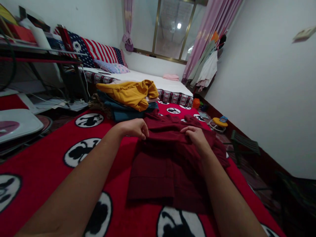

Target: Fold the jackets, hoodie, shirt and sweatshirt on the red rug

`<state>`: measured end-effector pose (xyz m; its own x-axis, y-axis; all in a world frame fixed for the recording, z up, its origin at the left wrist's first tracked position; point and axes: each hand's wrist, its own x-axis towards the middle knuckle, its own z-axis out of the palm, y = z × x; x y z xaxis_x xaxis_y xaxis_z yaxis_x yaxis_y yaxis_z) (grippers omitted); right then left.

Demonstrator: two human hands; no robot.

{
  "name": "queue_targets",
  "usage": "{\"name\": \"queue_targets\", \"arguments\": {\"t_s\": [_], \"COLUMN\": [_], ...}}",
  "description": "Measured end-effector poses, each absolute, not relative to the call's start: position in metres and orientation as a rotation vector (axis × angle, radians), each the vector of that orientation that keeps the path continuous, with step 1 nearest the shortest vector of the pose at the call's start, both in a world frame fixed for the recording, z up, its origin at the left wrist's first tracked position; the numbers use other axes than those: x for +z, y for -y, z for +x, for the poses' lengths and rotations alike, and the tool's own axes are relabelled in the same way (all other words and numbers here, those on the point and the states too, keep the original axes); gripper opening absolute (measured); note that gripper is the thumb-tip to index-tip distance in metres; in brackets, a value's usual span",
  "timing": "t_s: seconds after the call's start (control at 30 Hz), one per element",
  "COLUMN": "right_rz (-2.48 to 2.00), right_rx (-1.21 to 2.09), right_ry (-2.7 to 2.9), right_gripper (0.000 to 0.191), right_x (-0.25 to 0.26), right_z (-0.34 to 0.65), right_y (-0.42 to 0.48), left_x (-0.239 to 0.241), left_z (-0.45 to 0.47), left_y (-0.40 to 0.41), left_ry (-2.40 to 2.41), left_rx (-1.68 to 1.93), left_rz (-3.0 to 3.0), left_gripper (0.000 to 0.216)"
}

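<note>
Head: hands [134, 128] [196, 136] on maroon shirt [158, 171], perhaps

The garment [168, 164] is a deep maroon with what looks like a faint check. The blanket [49, 158] under it is bright red with white ovals holding black silhouettes. Behind that there's a mustard-yellow top [130, 93] on a dark teal pile [125, 113]. Further back, a stars-and-stripes cushion [98, 51] in red, white and navy, plus pink curtains [212, 29].

Head camera faces forward and down, near the garment [153, 177].
</note>
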<state>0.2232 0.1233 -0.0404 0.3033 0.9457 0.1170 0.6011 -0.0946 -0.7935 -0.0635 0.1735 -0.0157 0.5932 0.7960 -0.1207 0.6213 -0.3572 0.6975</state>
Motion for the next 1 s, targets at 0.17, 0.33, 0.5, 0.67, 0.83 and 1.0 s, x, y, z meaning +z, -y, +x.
{"name": "queue_targets", "arguments": {"t_s": [0.17,0.33,0.5,0.67,0.83,1.0], "right_rz": [-2.255,-1.641,-1.377,-1.587,-1.764,-1.721], "right_rx": [-0.023,0.045,0.246,0.227,0.174,0.116], "right_ry": [1.806,1.852,1.858,1.929,1.969,1.89], "right_gripper": [0.02,0.018,0.018,0.022,0.011,0.022], "right_x": [-0.031,-0.047,-0.061,-0.055,-0.047,-0.044], "right_z": [0.223,0.189,0.143,0.105,0.094,0.1], "right_y": [-0.11,-0.119,-0.161,-0.205,-0.222,-0.234], "left_x": [-0.032,-0.057,-0.072,-0.069,-0.068,-0.065], "left_z": [-0.059,-0.061,-0.06,-0.059,-0.058,-0.058], "left_y": [-0.176,-0.195,-0.199,-0.195,-0.192,-0.187], "left_ry": [-1.321,-1.602,-1.454,-1.422,-1.35,-1.317], "left_rx": [0.165,0.285,0.321,0.341,0.355,0.329], "left_rz": [1.984,1.87,1.807,1.753,1.731,1.7], "left_gripper": [0.017,0.029,0.031,0.032,0.02,0.021]}}
